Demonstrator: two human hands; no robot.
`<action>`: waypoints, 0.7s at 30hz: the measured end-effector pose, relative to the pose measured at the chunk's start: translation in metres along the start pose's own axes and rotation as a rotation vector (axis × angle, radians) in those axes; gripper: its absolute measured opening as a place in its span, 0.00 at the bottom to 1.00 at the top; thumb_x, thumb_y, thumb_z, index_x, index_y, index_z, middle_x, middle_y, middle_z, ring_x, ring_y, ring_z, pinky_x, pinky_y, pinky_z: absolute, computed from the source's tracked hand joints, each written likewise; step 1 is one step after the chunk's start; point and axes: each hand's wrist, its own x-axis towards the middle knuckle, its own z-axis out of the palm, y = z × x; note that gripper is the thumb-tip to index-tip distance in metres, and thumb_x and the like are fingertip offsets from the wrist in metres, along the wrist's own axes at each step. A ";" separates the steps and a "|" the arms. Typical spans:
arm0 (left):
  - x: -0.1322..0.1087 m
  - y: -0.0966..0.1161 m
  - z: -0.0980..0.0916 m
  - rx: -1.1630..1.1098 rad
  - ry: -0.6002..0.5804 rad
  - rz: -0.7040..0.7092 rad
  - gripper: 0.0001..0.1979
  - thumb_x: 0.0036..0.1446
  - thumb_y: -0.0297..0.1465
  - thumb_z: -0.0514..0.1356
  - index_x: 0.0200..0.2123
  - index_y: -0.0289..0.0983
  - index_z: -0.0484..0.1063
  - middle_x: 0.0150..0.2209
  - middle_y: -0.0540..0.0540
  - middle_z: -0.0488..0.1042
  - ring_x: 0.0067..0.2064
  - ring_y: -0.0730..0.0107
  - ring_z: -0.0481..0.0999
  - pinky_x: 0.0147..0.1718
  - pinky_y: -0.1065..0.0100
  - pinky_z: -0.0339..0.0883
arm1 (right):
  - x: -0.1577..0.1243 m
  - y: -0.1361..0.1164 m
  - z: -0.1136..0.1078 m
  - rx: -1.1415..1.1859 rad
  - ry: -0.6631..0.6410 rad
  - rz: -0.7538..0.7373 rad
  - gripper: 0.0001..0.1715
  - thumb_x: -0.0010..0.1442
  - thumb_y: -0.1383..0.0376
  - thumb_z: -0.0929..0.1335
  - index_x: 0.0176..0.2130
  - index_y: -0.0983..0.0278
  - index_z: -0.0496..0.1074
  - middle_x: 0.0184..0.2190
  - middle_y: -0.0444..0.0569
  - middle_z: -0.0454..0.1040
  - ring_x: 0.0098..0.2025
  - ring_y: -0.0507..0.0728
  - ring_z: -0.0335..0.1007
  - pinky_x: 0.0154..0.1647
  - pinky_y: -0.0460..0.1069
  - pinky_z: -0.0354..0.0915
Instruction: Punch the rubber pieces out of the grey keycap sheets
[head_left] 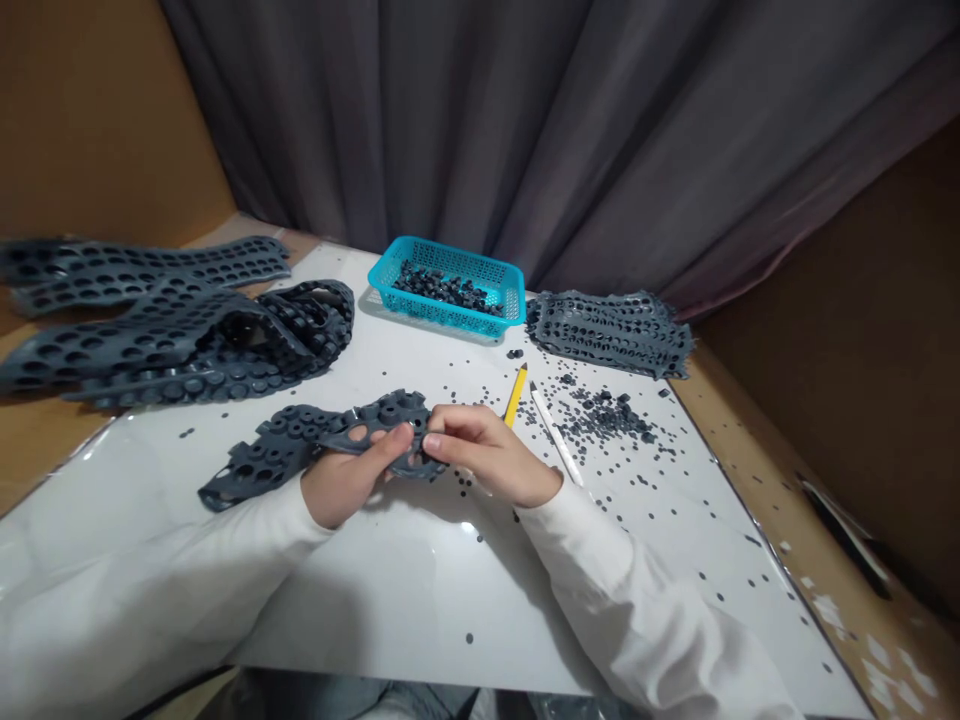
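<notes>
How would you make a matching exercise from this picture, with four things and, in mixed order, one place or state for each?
1. Basket
2. Yellow stick
3. Curtain
4. Left hand and right hand

A. behind the table
B. holding a grey perforated piece
C. just left of the white stick
D. turquoise, small dark pieces inside

Pairs: 1-D, 2-C, 3-A, 4-B

Left forearm [202, 570] and right forearm [637, 590], both in white sleeves, extend over the near edge of the worktop [420, 620] and converge. Left hand [352, 475]: grip closed, thumb uppermost, pointing right. Right hand [495, 455]: fingers curled, thumb pointing left, its tip close to the left thumb's.
</notes>
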 end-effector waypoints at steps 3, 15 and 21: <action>0.000 0.010 0.003 -0.323 -0.068 -0.080 0.23 0.39 0.51 0.63 0.16 0.35 0.70 0.15 0.50 0.68 0.21 0.71 0.66 0.25 0.69 0.63 | 0.002 0.011 0.008 0.353 0.059 0.037 0.14 0.54 0.59 0.66 0.23 0.64 0.63 0.19 0.40 0.60 0.21 0.48 0.53 0.24 0.44 0.51; -0.002 0.015 -0.003 -0.706 -0.016 -0.329 0.18 0.31 0.41 0.71 0.16 0.32 0.71 0.13 0.53 0.65 0.17 0.79 0.64 0.22 0.76 0.65 | 0.006 0.019 0.007 0.849 0.257 -0.060 0.18 0.56 0.64 0.60 0.19 0.63 0.48 0.16 0.38 0.44 0.18 0.47 0.41 0.22 0.43 0.49; 0.004 0.013 -0.003 -0.671 0.079 -0.296 0.18 0.28 0.39 0.72 0.14 0.32 0.69 0.14 0.51 0.67 0.22 0.74 0.69 0.25 0.74 0.67 | 0.001 0.015 -0.010 0.564 0.163 -0.060 0.17 0.58 0.55 0.61 0.25 0.63 0.57 0.19 0.38 0.50 0.19 0.47 0.41 0.22 0.45 0.44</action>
